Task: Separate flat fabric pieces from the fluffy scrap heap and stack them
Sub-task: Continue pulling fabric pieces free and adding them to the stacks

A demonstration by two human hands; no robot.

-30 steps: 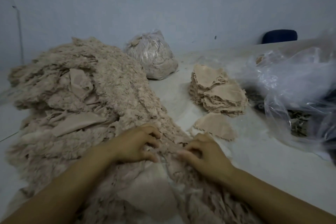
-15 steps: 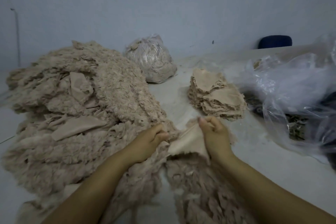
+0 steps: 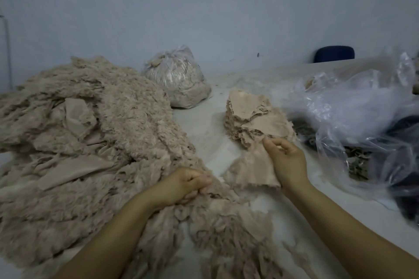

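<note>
I count one big fluffy scrap heap (image 3: pixel 90 142) filling the left of the table (image 3: pixel 204 138), one stack of flat fabric pieces (image 3: pixel 256 118) near the middle, and one loose flat fabric piece (image 3: pixel 251 165) in hand. Two flat pieces also show lodged in the heap itself.

My right hand (image 3: pixel 285 158) pinches the loose piece at its upper end, thumb and fingers curled onto the cloth, just at the near foot of the stack. The piece hangs from that pinch with its long axis running toward me, top edge touching the stack's lower fringe, ragged bottom edge nearest me, its face turned left.

My left hand (image 3: pixel 183 183) is clenched on fluffy scrap at the heap's right edge, fingers curled into the fuzz.

Around them: one tied clear bag of scraps (image 3: pixel 179 81) sits behind, between heap and stack. A large crumpled clear plastic bag (image 3: pixel 353 106) crowds the right side, just beside the stack, with dark material under it. One dark blue chair back (image 3: pixel 334 53) shows beyond the table against the wall.
</note>
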